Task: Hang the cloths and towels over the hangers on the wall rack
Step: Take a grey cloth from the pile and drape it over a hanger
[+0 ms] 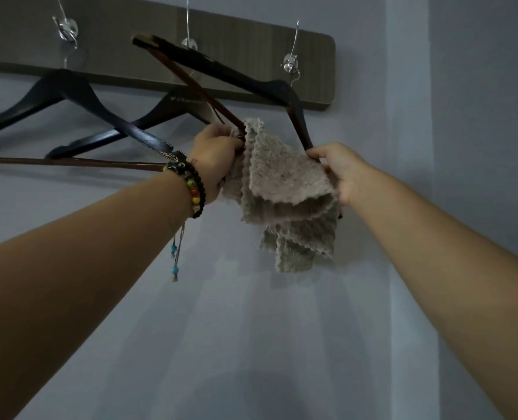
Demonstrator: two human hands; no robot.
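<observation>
Your left hand (213,156) curls its fingers around the grey cloth (285,192) and the tilted hanger's (221,74) bar; your right hand (336,171) pinches the cloth's other edge at the hanger's lower end. The cloth droops below the wall rack (251,47), right of two level hangers (69,116).

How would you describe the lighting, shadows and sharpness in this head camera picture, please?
Head view: dim, cool, even light with no glare except small glints on the metal hooks; soft shadows of both arms fall on the wall; wide-angle bending curves the wall rack; the beige cloth, left hand and right hand look fairly sharp, dark hangers lose detail.
</observation>
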